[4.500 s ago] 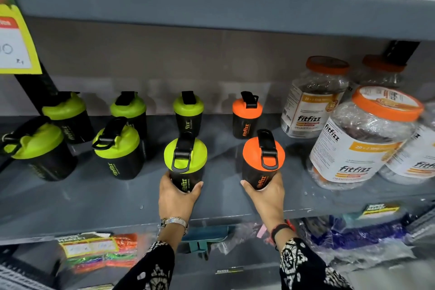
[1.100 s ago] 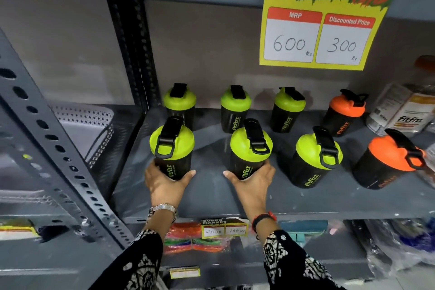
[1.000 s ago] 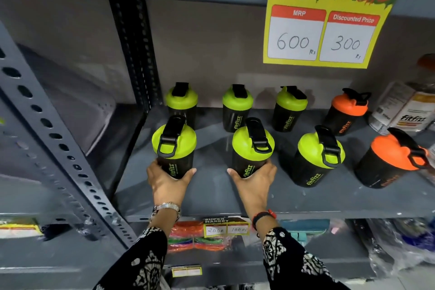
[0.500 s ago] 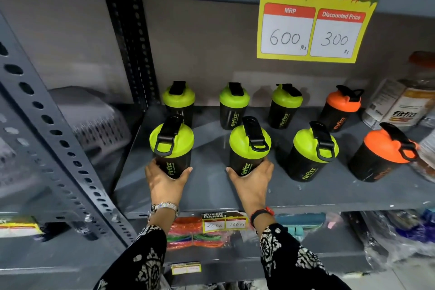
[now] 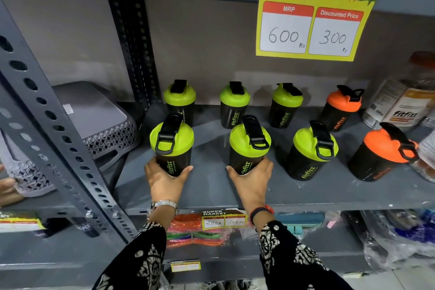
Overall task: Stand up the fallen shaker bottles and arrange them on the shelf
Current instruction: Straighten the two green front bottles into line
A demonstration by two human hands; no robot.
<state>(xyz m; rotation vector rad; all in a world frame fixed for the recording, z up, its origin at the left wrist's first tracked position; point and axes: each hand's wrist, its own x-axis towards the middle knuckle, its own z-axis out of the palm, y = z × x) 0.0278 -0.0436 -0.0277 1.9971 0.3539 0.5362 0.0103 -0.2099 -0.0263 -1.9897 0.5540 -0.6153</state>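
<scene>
Several black shaker bottles stand upright in two rows on the grey shelf (image 5: 211,192). My left hand (image 5: 164,178) grips the base of the front-left green-lidded shaker (image 5: 173,146). My right hand (image 5: 250,178) grips the base of the green-lidded shaker beside it (image 5: 248,146). Further right in the front row stand a third green-lidded shaker (image 5: 310,152) and an orange-lidded shaker (image 5: 381,155). The back row holds three green-lidded shakers (image 5: 233,105) and one orange-lidded shaker (image 5: 341,108).
A perforated steel upright (image 5: 58,139) crosses the left foreground. A grey plastic basket (image 5: 94,122) sits on the neighbouring shelf at left. Clear Fitfizz jars (image 5: 400,106) crowd the right end. A yellow price sign (image 5: 313,12) hangs from the shelf above.
4.5 s ago my hands held a green and an orange shaker further right. Over the last second both hands stay on the two front-left green shakers, which barely move.
</scene>
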